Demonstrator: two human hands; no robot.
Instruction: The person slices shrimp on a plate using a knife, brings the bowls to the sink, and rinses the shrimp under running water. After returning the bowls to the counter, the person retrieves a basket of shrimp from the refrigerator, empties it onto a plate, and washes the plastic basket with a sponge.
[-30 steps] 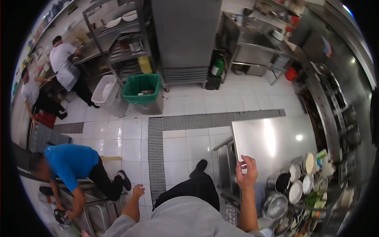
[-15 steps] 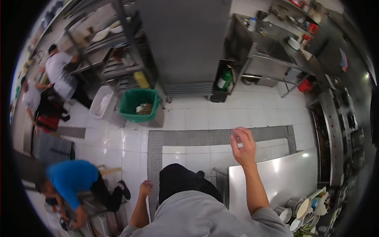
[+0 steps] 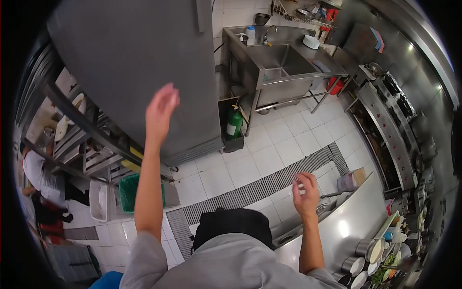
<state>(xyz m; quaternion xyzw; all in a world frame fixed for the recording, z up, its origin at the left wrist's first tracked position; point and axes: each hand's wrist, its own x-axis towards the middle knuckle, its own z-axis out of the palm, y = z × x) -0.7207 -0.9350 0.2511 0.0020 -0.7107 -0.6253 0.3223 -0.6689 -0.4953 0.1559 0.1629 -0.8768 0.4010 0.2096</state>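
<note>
My left hand (image 3: 163, 106) is raised in front of the tall grey metal cabinet (image 3: 130, 62); its fingers are blurred and partly bunched, and whether they are closed is unclear. Lower down, my right hand (image 3: 306, 193) hovers beside the edge of the steel counter (image 3: 337, 224), fingers apart and curved, with nothing in them. Ahead stands a steel sink (image 3: 279, 60) with a bottle (image 3: 250, 35) and a stack of white plates (image 3: 311, 42). A green cylinder (image 3: 234, 123) is between the cabinet and the sink.
Bins, one green-lined (image 3: 129, 192) and one white (image 3: 99, 200), stand at left by a metal rack (image 3: 91, 139). People in white are beyond. A stove (image 3: 387, 132) lines the right, pots (image 3: 370, 249) the counter. A floor grate (image 3: 260, 180) crosses the tiles.
The view has turned right and moved nearer to the cabinet and sink. My left hand has risen from low beside my body to the cabinet's front. The co-worker in blue has almost left the view.
</note>
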